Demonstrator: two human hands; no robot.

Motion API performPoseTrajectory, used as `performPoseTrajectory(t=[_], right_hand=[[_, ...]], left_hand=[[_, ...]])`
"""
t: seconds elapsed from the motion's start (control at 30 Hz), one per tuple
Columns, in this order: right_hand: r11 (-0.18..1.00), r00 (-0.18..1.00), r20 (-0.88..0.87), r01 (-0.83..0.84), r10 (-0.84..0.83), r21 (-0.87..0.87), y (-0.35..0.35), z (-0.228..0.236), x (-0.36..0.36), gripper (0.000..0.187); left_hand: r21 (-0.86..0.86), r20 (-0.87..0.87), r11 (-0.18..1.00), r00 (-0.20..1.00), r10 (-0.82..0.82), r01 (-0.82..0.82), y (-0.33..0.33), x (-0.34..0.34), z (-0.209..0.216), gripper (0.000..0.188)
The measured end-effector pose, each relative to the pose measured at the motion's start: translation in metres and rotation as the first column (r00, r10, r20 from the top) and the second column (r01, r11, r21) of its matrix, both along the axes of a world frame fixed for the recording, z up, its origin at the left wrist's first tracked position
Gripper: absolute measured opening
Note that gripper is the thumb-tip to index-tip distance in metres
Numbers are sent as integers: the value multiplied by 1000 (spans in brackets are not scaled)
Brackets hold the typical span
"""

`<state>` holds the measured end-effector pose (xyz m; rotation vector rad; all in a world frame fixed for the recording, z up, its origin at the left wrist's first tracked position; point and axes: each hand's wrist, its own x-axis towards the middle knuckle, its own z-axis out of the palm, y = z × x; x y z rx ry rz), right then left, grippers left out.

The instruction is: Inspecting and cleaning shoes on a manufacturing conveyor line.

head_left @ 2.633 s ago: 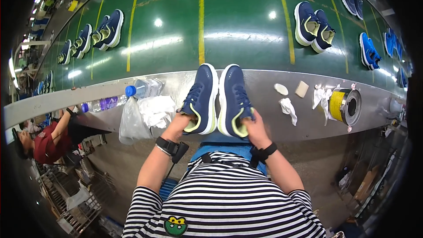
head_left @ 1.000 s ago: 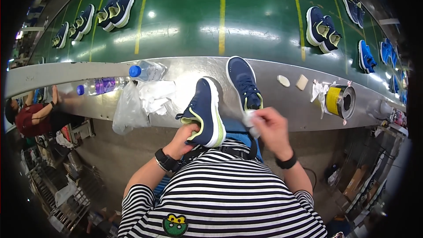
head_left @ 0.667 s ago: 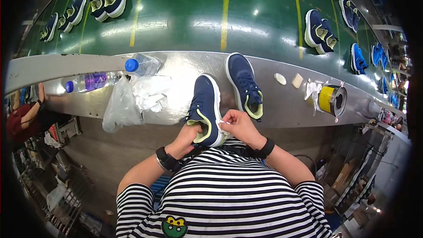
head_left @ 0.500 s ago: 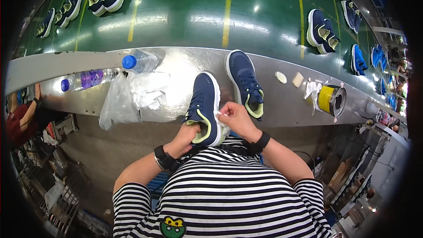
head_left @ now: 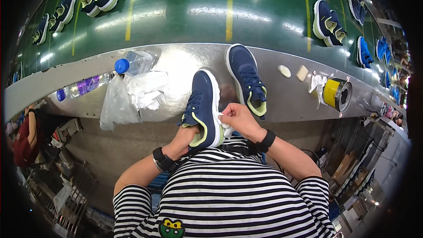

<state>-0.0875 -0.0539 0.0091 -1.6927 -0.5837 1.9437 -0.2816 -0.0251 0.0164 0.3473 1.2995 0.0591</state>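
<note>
Navy shoe (head_left: 203, 105) gripped by left hand (head_left: 185, 135); right hand (head_left: 236, 119) pinches white cloth (head_left: 223, 121).

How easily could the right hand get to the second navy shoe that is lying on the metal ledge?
Probably yes. The second navy shoe lies just beyond the right hand on the metal ledge, with nothing between them. However, that hand is pressing a white cloth against the held shoe.

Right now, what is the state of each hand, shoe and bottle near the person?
left hand: grips the heel of the held shoe
held shoe: tilted on its side
right hand: presses a white cloth on its sole edge
second shoe: rests upright on the shelf
clear bottle: lies capped
</note>
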Motion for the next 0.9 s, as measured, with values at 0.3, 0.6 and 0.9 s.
performPoseTrajectory(t=[0.3, 0.6, 0.9], right_hand=[[997, 997, 36, -74, 74, 10, -1, 0, -7, 12], [998, 998, -64, -31, 28, -46, 5, -6, -5, 10], [1000, 1000, -2, -14, 14, 5, 11, -10, -10, 11]], left_hand=[[15, -17, 1000, 1000, 17, -17, 2, 2, 7, 37], [23, -23, 999, 999, -36, 37, -1, -5, -2, 38], [58, 24, 997, 998, -61, 59, 0, -7, -4, 39]])
